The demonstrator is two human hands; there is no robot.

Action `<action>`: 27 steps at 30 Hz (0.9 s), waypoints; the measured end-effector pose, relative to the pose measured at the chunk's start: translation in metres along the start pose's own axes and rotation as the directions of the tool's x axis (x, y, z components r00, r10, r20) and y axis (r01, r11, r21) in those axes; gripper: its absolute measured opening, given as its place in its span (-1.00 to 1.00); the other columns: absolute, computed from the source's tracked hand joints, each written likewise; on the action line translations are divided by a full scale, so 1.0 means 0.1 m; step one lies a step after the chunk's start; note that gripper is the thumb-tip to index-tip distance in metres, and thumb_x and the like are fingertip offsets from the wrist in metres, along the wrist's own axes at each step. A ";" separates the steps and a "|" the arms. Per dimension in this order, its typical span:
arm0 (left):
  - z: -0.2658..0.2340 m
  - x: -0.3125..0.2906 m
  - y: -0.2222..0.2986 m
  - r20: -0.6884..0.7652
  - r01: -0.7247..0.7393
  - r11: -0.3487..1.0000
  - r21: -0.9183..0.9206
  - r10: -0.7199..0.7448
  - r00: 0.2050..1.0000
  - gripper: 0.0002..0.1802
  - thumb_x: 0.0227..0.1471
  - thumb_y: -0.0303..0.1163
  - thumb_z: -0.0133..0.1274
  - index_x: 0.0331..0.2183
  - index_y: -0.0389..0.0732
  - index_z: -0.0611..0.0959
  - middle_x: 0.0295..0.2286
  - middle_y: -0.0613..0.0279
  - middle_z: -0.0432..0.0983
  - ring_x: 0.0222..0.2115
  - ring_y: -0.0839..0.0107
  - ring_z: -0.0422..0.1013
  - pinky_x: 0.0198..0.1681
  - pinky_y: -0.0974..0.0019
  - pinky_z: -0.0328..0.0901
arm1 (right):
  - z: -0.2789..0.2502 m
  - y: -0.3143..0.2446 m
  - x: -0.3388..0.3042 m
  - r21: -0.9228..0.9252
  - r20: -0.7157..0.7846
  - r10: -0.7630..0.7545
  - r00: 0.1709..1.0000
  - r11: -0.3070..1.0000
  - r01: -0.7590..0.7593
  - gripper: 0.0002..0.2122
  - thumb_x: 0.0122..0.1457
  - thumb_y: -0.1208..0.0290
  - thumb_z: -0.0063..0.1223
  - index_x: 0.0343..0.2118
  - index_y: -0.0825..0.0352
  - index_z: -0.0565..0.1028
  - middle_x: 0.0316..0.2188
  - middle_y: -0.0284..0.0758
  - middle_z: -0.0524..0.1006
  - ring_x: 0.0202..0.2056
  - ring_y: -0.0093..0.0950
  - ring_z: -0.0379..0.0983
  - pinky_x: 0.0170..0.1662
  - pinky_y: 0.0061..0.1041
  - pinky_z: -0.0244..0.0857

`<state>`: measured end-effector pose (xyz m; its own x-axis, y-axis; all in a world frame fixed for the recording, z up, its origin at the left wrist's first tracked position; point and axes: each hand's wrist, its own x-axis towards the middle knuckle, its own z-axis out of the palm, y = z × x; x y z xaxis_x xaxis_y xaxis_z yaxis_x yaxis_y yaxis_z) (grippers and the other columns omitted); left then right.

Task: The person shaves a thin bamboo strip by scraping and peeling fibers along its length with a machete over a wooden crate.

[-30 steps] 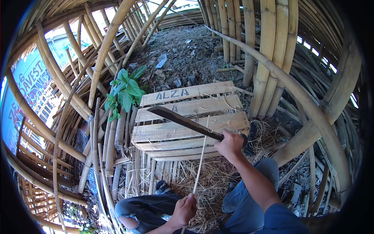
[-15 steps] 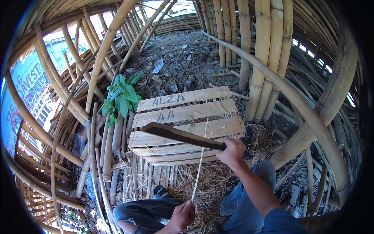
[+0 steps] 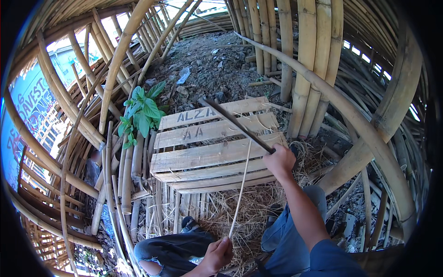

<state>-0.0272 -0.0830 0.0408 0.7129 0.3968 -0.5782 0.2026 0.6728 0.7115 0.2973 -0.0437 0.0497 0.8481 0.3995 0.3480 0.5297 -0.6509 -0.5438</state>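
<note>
My right hand (image 3: 279, 160) grips the handle of a dark-bladed machete (image 3: 235, 121), whose blade points up and to the left above a slatted wooden crate (image 3: 198, 157). In my left hand (image 3: 218, 255), low between my knees, is the lower end of a thin pale bamboo strip (image 3: 240, 198). The strip slants upward across the crate's near edge, and its top end meets or passes behind the machete blade. Whether the blade touches the strip, I cannot tell. Both hands are closed.
Bamboo shavings (image 3: 240, 217) litter the ground before the crate. A green leafy plant (image 3: 144, 108) grows beside its left end. Upright bamboo poles (image 3: 308, 69) stand at the right, and a long curved pole (image 3: 341, 99) crosses there. Rubble (image 3: 198, 60) covers the ground behind.
The machete has swung from lying nearly level to pointing up and away, its edge turned more toward the strip. My right hand has risen slightly to the right; my left hand stays put.
</note>
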 end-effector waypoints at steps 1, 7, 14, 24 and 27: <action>-0.01 0.03 0.02 -0.011 -0.011 1.000 0.011 0.011 1.000 -0.56 0.23 -0.12 -0.30 -0.59 -0.16 0.35 -0.74 0.44 0.13 -0.76 0.63 0.05 -0.70 0.52 -0.06 | -0.01 -0.03 0.03 0.046 0.046 0.114 0.992 0.992 -0.116 -0.84 -0.19 0.34 0.04 -0.59 0.33 0.50 -0.61 -0.15 0.52 -0.48 -0.15 0.50 -0.40 -0.26 0.34; -0.10 0.17 0.09 -0.140 -0.126 0.991 0.036 0.130 0.982 -0.56 0.23 -0.09 -0.31 -0.57 -0.15 0.35 -0.77 0.42 0.14 -0.79 0.65 0.04 -0.73 0.53 -0.07 | 0.06 0.19 -0.09 0.400 0.244 0.197 0.949 0.871 -0.284 -0.80 -0.12 0.34 0.10 -0.62 0.40 0.46 -0.67 -0.21 0.48 -0.59 -0.38 0.42 -0.48 -0.40 0.27; -0.08 0.18 0.29 -0.144 -0.112 0.986 -0.123 0.094 0.985 -0.54 0.22 -0.10 -0.35 -0.48 -0.24 0.45 -0.71 0.30 0.21 -0.73 0.53 0.09 -0.67 0.47 0.00 | -0.20 -0.05 -0.42 0.591 0.244 -0.219 0.945 0.806 0.034 -0.74 -0.08 0.44 0.25 -0.65 0.34 0.33 -0.76 -0.47 0.27 -0.63 -0.69 0.13 -0.55 -0.60 0.08; -0.25 0.27 0.41 0.034 -0.002 0.934 -0.358 0.015 0.999 -0.65 0.20 -0.17 -0.24 -0.42 -0.23 0.47 -0.62 0.35 0.23 -0.68 0.58 0.10 -0.61 0.50 0.04 | -0.08 -0.21 -0.93 0.362 0.142 -0.666 0.733 0.724 0.588 -0.79 -0.26 0.41 0.25 -0.53 0.23 0.44 -0.72 -0.30 0.44 -0.66 -0.29 0.43 -0.58 -0.33 0.26; -0.25 0.29 0.41 0.004 -0.021 0.925 -0.380 0.024 1.000 -0.73 0.20 -0.24 -0.20 -0.41 -0.21 0.45 -0.62 0.35 0.25 -0.69 0.60 0.09 -0.64 0.53 -0.01 | -0.07 -0.26 -1.06 0.354 0.288 -0.712 0.640 0.700 0.620 -0.77 -0.36 0.46 0.20 -0.53 0.23 0.44 -0.69 -0.31 0.46 -0.61 -0.31 0.46 -0.52 -0.34 0.30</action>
<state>-0.0152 -0.0279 0.0429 0.7202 0.4105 -0.5592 -0.0830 0.8513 0.5181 0.1934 -0.0739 0.0318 0.1682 0.9052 0.3902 0.8999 0.0205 -0.4356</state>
